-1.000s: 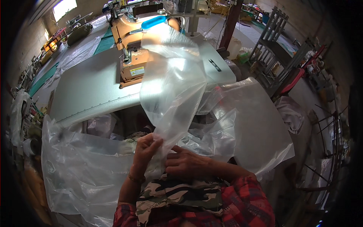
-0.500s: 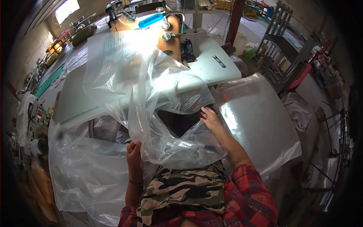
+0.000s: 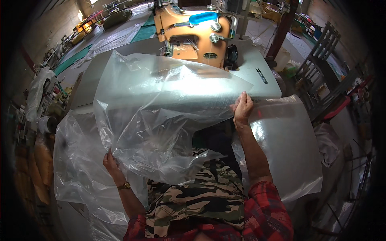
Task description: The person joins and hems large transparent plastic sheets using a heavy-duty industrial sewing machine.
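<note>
Head view: left hand [image 3: 110, 160] and right hand [image 3: 243, 109], both pinching the plastic sheet [image 3: 150, 122], have moved wider apart, spreading it out.

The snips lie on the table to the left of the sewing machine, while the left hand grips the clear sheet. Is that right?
Not quite: the head view shows the snips on the table to the right of the sewing machine. The left hand does grip the clear sheet.
</note>
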A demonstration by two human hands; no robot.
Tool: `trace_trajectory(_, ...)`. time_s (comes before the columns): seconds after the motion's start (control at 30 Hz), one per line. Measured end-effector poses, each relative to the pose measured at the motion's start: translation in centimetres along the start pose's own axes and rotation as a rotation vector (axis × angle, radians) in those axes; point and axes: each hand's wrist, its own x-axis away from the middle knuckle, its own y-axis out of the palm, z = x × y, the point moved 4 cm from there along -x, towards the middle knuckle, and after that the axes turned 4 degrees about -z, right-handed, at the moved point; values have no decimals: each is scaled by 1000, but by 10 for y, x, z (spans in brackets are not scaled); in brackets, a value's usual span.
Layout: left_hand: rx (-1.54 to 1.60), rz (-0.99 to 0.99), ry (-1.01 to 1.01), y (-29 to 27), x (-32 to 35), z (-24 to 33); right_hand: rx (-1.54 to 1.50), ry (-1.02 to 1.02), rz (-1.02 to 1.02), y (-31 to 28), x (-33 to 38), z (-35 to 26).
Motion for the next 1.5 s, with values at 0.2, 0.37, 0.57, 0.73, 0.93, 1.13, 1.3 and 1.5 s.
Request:
trace_trajectory(0.2, -373, 162, 779, -101, 42, 90, 189, -135, 5, 33, -16, 4)
trace_trajectory(0.37, -469, 5, 1070, -146, 129, 220, 310, -259, -46, 55, -19, 5)
trace_trajectory(0.57, -41, -224, 1410, -14, 208, 354, 286, -179, -167, 100, -1, 21)
trace_trajectory(0.73, -691, -1249, 1077, 146, 227, 403, 155, -191, -218, 116, 10, 4)
trace_trajectory(0.93, -640, -1503, 1376, 255, 259, 380, 186, -58, -231, 71, -19, 1)
trace_trajectory(1.13, -659, -992, 1968, 306, 278, 346, -139, -129, -483, 78, -6, 37)
trace_trajectory(1.3, -587, -1213, 1332, 328, 231, 324, 496, 96, -511, 70, 3, 11)
trace_trajectory(1.5, -105, -1450, 741, 326, 196, 269, -55, 288, -526, 79, 44, 1)
